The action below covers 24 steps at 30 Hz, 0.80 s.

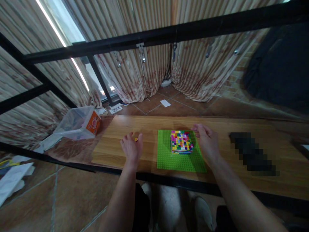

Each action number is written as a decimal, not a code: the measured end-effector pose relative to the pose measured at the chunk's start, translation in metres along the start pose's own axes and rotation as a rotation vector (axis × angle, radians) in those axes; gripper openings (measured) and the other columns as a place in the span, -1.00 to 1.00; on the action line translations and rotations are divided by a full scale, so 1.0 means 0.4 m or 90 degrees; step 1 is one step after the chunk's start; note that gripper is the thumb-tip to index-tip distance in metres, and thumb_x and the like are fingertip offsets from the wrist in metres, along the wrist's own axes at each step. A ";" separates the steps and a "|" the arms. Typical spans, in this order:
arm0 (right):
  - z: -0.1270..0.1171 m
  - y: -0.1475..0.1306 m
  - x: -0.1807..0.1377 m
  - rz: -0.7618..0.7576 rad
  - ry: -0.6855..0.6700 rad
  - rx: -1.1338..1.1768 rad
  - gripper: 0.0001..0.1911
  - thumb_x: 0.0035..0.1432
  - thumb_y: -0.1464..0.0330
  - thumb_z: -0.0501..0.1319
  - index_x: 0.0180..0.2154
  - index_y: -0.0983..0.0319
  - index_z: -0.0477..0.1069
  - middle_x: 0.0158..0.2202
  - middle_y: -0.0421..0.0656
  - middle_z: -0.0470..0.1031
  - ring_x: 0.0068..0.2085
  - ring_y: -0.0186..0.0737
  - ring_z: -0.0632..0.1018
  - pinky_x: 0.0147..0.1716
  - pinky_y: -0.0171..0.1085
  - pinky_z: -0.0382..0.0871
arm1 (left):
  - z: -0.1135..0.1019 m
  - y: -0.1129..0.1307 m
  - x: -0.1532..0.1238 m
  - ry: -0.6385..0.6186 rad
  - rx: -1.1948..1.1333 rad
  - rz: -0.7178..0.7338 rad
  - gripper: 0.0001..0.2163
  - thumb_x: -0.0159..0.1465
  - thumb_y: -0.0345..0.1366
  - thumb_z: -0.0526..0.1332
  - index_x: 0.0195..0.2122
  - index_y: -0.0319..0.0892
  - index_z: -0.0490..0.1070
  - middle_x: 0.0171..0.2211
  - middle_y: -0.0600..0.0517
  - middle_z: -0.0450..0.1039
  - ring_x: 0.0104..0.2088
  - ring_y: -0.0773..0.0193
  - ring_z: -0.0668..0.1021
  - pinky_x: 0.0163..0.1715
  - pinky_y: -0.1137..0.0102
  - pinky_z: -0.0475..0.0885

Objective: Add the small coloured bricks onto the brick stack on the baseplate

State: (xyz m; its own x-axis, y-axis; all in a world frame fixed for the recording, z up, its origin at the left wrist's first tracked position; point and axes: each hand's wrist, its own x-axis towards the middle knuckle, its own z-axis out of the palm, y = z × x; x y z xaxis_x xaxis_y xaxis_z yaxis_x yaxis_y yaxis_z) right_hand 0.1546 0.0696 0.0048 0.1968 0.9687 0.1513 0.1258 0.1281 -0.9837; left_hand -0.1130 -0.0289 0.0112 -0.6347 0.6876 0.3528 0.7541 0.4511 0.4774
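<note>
A green baseplate (178,159) lies on the wooden table (149,125). On it stands a square block of many-coloured small bricks (182,141). My left hand (131,149) rests on the table left of the plate, fingers curled around a small yellow piece (136,140). My right hand (207,141) hovers at the plate's right edge, just beside the coloured block, with fingers bent; whether it holds anything I cannot make out.
A clear plastic tub (77,124) with an orange label sits off the table's left end. A blurred dark object (253,153) lies on the table to the right. Black frame bars (169,33) cross overhead. Curtains and tiled floor lie beyond.
</note>
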 end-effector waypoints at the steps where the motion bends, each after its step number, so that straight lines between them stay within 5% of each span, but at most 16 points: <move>1: 0.000 -0.002 -0.001 -0.002 -0.002 0.001 -0.58 0.18 0.04 0.16 -0.26 0.24 0.56 -0.35 -0.07 0.62 -0.23 -0.09 0.61 -0.14 -0.09 0.42 | 0.003 -0.018 -0.005 -0.007 0.037 0.010 -0.47 0.26 0.01 0.13 0.02 -0.38 0.44 -0.09 -0.39 0.48 0.00 -0.20 0.46 0.05 -0.02 0.28; 11: -0.004 -0.026 0.000 -0.036 0.007 0.012 -0.68 0.12 0.12 0.22 -0.31 0.24 0.56 -0.38 -0.10 0.62 -0.29 -0.13 0.61 -0.22 -0.15 0.46 | 0.028 -0.048 -0.006 -0.090 0.176 0.170 -0.65 0.35 -0.09 0.03 -0.11 -0.24 0.46 -0.18 -0.24 0.48 -0.09 -0.08 0.48 -0.06 0.13 0.34; 24: 0.004 -0.033 -0.009 -0.050 -0.011 0.009 -0.72 0.06 0.19 0.25 -0.32 0.26 0.58 -0.43 -0.12 0.64 -0.31 -0.13 0.64 -0.24 -0.17 0.48 | 0.037 -0.025 0.009 -0.134 0.230 0.186 -0.74 0.37 -0.26 -0.03 -0.20 -0.20 0.44 -0.18 -0.16 0.50 -0.07 0.03 0.52 -0.24 0.28 0.40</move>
State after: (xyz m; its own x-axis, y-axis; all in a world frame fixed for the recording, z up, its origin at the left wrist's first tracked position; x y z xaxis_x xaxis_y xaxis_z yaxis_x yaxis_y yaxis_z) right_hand 0.1508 0.0647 0.0173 0.1699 0.9591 0.2265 0.1267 0.2066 -0.9702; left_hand -0.1204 -0.0227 -0.0042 -0.3691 0.8972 0.2426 0.9288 0.3657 0.0606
